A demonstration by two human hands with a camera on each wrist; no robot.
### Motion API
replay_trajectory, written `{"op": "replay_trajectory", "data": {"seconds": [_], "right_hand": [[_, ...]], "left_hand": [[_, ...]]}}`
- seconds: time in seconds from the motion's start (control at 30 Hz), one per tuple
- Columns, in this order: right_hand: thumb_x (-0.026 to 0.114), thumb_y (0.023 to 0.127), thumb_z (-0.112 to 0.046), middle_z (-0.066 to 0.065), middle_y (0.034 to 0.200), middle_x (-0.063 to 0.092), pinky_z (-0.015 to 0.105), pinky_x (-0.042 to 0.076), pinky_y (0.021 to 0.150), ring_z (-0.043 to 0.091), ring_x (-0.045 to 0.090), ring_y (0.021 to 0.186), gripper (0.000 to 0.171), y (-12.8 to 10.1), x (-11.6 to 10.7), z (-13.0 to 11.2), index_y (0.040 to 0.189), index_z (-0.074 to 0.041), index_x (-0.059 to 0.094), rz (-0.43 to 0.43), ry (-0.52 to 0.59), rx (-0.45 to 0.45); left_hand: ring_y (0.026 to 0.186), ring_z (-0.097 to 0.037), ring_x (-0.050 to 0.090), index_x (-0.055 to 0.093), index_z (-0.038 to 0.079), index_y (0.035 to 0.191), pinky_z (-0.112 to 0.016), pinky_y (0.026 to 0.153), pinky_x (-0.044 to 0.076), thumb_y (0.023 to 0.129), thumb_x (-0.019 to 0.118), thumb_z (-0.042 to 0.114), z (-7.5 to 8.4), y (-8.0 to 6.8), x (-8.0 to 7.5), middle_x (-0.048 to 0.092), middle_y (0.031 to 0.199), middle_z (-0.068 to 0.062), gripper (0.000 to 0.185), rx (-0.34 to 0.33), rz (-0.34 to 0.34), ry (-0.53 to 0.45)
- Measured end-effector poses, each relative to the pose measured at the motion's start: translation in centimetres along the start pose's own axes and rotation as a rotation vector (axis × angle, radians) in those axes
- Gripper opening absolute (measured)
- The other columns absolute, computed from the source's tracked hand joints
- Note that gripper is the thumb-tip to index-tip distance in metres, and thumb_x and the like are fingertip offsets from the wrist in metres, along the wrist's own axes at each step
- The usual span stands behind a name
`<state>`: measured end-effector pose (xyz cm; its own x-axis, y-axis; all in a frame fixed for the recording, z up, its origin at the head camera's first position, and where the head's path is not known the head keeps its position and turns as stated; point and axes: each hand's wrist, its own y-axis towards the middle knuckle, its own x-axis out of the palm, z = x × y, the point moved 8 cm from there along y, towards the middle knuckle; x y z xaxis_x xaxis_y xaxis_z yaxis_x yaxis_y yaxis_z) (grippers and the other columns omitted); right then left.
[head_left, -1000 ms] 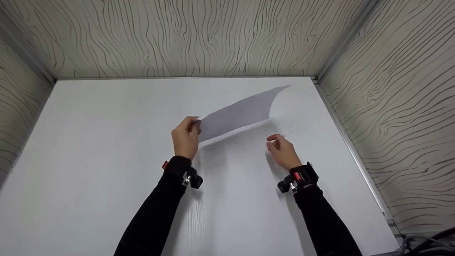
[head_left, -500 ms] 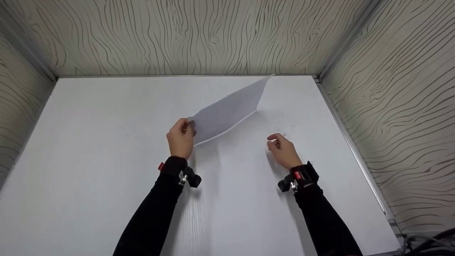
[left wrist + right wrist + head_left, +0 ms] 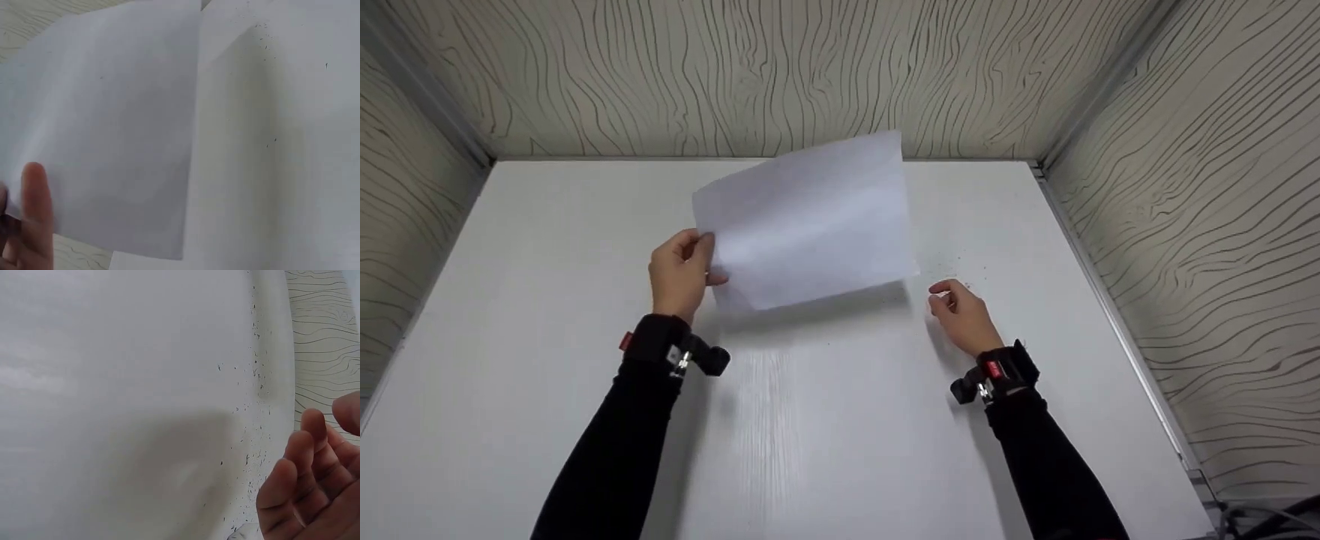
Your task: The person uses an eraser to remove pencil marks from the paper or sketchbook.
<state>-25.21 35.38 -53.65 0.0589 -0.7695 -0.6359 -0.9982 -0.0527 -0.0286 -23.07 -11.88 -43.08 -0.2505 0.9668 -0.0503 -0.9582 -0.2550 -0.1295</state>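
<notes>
The left hand [image 3: 681, 271] pinches the left edge of a plain white rectangular sheet of paper [image 3: 807, 220] between thumb and fingers, so the sheet is lifted off the white wood-grain surface [image 3: 840, 420] and hangs tilted over its middle, toward the far edge, its top corner showing against the beige line-patterned back wall [image 3: 765, 75]. Held by one edge only, the paper bows a little and throws a shadow on the surface just below its lower edge. The right hand [image 3: 962, 316] holds nothing: its fingers are loosely curled, relaxed, resting low near the sheet's lower right corner but apart from it, beside a scatter of small dark specks [image 3: 960, 268] toward the right edge.
</notes>
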Motion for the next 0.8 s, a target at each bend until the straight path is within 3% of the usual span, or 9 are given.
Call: {"op": "replay_trajectory", "data": {"seconds": [0.07, 0.17, 0.27, 0.37, 0.47, 0.53, 0.63, 0.73, 0.8], "right_hand": [[0.066, 0.116, -0.026, 0.001, 0.092, 0.074, 0.027, 0.050, 0.070, 0.015, 0.065, 0.080, 0.026, -0.3, -0.2, -0.2, 0.134, -0.007, 0.072, -0.007, 0.004, 0.010], [0.066, 0.115, -0.024, 0.001, 0.090, 0.074, 0.026, 0.050, 0.069, 0.014, 0.065, 0.079, 0.025, -0.7, -0.3, -0.5, 0.132, -0.007, 0.074, 0.007, -0.001, 0.028], [0.064, 0.116, -0.023, 0.003, 0.091, 0.073, 0.026, 0.049, 0.069, 0.013, 0.063, 0.079, 0.027, -1.5, -0.3, -1.9, 0.134, -0.004, 0.072, -0.012, -0.016, 0.044], [0.062, 0.118, -0.022, 0.004, 0.094, 0.071, 0.024, 0.048, 0.071, 0.012, 0.061, 0.081, 0.030, -2.4, -0.4, -3.5, 0.138, -0.001, 0.070, -0.042, -0.034, 0.087], [0.059, 0.120, -0.020, 0.005, 0.097, 0.070, 0.024, 0.048, 0.072, 0.012, 0.059, 0.083, 0.032, -2.9, -0.1, -4.3, 0.143, 0.001, 0.068, -0.065, -0.067, 0.132], [0.059, 0.120, -0.019, 0.006, 0.098, 0.069, 0.025, 0.049, 0.073, 0.013, 0.060, 0.083, 0.033, -3.0, 0.0, -4.3, 0.145, 0.001, 0.068, -0.079, -0.084, 0.142], [0.061, 0.118, -0.024, 0.003, 0.097, 0.070, 0.027, 0.052, 0.072, 0.013, 0.063, 0.082, 0.033, -1.6, 0.6, -1.3, 0.142, -0.004, 0.070, -0.079, -0.110, 0.074], [0.062, 0.116, -0.026, 0.006, 0.099, 0.074, 0.030, 0.054, 0.074, 0.016, 0.067, 0.083, 0.033, -0.7, 1.1, 0.4, 0.140, -0.004, 0.071, -0.070, -0.192, 0.004], [0.063, 0.116, -0.026, 0.011, 0.107, 0.078, 0.037, 0.060, 0.079, 0.023, 0.074, 0.091, 0.035, -0.2, 1.4, 1.2, 0.141, -0.004, 0.072, -0.056, -0.284, -0.027]], "left_hand": [[0.071, -0.001, 0.061, 0.071, -0.009, 0.149, -0.014, 0.067, 0.064, 0.123, 0.060, 0.016, -0.9, 0.1, -0.7, 0.063, 0.101, 0.001, 0.037, -0.065, -0.049, 0.061], [0.082, -0.007, 0.064, 0.063, -0.008, 0.161, -0.016, 0.069, 0.064, 0.123, 0.061, 0.021, -3.8, 0.7, -1.3, 0.074, 0.127, -0.014, 0.048, -0.139, -0.121, 0.184], [0.087, -0.011, 0.066, 0.062, -0.007, 0.164, -0.021, 0.068, 0.065, 0.121, 0.063, 0.025, -8.6, 2.5, -1.9, 0.075, 0.147, -0.024, 0.053, -0.158, -0.166, 0.307], [0.082, -0.013, 0.071, 0.064, -0.005, 0.162, -0.023, 0.069, 0.065, 0.120, 0.063, 0.027, -12.8, 4.1, -2.3, 0.077, 0.147, -0.027, 0.054, -0.151, -0.200, 0.410], [0.084, -0.018, 0.078, 0.065, -0.004, 0.163, -0.028, 0.074, 0.066, 0.118, 0.062, 0.029, -15.0, 4.7, -2.7, 0.078, 0.146, -0.027, 0.056, -0.126, -0.208, 0.489], [0.092, -0.025, 0.083, 0.066, -0.002, 0.162, -0.035, 0.083, 0.067, 0.117, 0.062, 0.031, -15.5, 4.6, -2.9, 0.078, 0.147, -0.027, 0.056, -0.111, -0.195, 0.540], [0.116, -0.037, 0.084, 0.066, 0.003, 0.164, -0.048, 0.100, 0.067, 0.116, 0.062, 0.033, -15.3, 4.3, -3.1, 0.079, 0.150, -0.023, 0.056, -0.106, -0.167, 0.616], [0.131, -0.046, 0.080, 0.065, 0.002, 0.164, -0.059, 0.110, 0.064, 0.118, 0.058, 0.027, -12.3, 2.1, -2.9, 0.078, 0.152, -0.025, 0.054, -0.095, -0.127, 0.686], [0.131, -0.049, 0.079, 0.064, 0.000, 0.163, -0.061, 0.107, 0.066, 0.118, 0.058, 0.023, -10.3, 0.9, -3.0, 0.078, 0.151, -0.027, 0.051, -0.033, -0.099, 0.738]]}}
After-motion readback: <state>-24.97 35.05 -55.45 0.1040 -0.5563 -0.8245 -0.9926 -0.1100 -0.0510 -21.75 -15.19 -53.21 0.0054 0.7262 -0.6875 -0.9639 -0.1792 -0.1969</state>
